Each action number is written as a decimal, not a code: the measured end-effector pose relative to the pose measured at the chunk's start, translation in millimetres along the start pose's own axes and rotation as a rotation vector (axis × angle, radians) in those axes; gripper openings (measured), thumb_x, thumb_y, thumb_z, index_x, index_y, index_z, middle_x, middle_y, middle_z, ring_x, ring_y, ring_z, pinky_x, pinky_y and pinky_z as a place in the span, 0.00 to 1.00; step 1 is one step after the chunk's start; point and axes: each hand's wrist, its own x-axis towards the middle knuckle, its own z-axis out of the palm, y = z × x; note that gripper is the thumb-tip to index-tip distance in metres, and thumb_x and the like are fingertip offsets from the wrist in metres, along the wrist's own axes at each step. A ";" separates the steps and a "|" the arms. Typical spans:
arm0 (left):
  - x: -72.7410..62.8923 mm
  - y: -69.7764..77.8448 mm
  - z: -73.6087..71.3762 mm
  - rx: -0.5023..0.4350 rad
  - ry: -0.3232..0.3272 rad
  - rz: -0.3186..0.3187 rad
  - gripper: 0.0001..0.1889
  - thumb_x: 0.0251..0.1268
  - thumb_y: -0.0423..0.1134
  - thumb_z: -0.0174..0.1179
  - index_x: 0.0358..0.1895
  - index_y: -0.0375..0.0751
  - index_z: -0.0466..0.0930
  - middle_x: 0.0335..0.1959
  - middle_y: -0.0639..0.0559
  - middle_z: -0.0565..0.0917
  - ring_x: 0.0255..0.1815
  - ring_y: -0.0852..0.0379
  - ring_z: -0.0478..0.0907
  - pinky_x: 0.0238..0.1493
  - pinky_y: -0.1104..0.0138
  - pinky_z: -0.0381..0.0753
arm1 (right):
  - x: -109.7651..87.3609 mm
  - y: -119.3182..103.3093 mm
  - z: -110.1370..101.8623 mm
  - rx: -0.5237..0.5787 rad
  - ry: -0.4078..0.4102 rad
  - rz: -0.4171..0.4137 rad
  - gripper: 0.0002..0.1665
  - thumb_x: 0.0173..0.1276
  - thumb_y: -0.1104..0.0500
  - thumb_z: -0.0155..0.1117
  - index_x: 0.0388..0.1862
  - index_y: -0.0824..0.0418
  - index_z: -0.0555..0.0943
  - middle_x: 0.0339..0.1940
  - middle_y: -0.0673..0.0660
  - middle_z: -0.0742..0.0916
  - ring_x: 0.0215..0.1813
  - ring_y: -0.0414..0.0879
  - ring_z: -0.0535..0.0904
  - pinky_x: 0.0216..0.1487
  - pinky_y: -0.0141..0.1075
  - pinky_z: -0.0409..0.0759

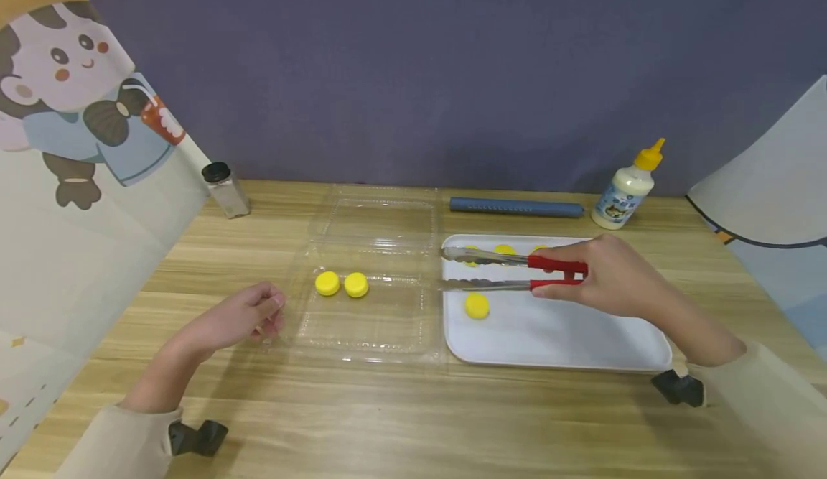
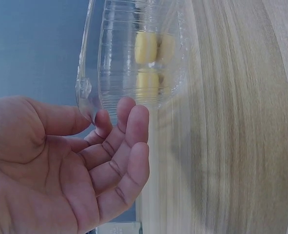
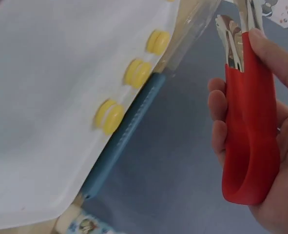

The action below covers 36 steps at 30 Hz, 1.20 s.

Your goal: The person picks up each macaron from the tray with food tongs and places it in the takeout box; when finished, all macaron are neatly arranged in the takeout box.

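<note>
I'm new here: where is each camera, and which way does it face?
Head: on the head, facing forward and down; left hand and right hand show.
Left wrist: worn there, facing the left hand and clear plastic container.
Right wrist: worn there, facing the right hand, red-handled metal tongs and white rectangular tray.
Head and right wrist share the tray.

I see a dark blue wall (image 1: 413, 70) behind the wood-grained table (image 1: 413, 421), a big cartoon child (image 1: 80, 98) on the pale left wall (image 1: 97, 263), a printed right wall (image 1: 775, 170) opposite.
</note>
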 end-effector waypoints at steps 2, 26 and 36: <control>-0.4 0.4 -0.1 0.004 0.002 -0.002 0.13 0.85 0.34 0.34 0.45 0.29 0.67 0.35 0.46 0.75 0.34 0.52 0.74 0.34 0.64 0.73 | -6.1 4.4 0.7 0.014 -0.005 0.009 0.34 0.53 0.44 0.83 0.55 0.61 0.87 0.29 0.47 0.90 0.17 0.34 0.61 0.20 0.32 0.62; -1.2 1.8 0.6 0.011 0.008 0.003 0.13 0.85 0.34 0.35 0.43 0.30 0.67 0.35 0.45 0.75 0.34 0.52 0.74 0.33 0.64 0.73 | -47.3 32.5 22.2 0.051 -0.044 0.024 0.27 0.55 0.45 0.82 0.50 0.58 0.90 0.40 0.52 0.92 0.17 0.30 0.53 0.19 0.29 0.59; -0.9 1.7 1.1 0.006 0.008 0.003 0.13 0.85 0.34 0.34 0.43 0.30 0.66 0.35 0.46 0.75 0.34 0.52 0.74 0.32 0.65 0.72 | -47.2 31.2 27.0 0.049 -0.043 0.027 0.27 0.53 0.47 0.83 0.49 0.58 0.90 0.40 0.52 0.92 0.18 0.30 0.59 0.21 0.30 0.61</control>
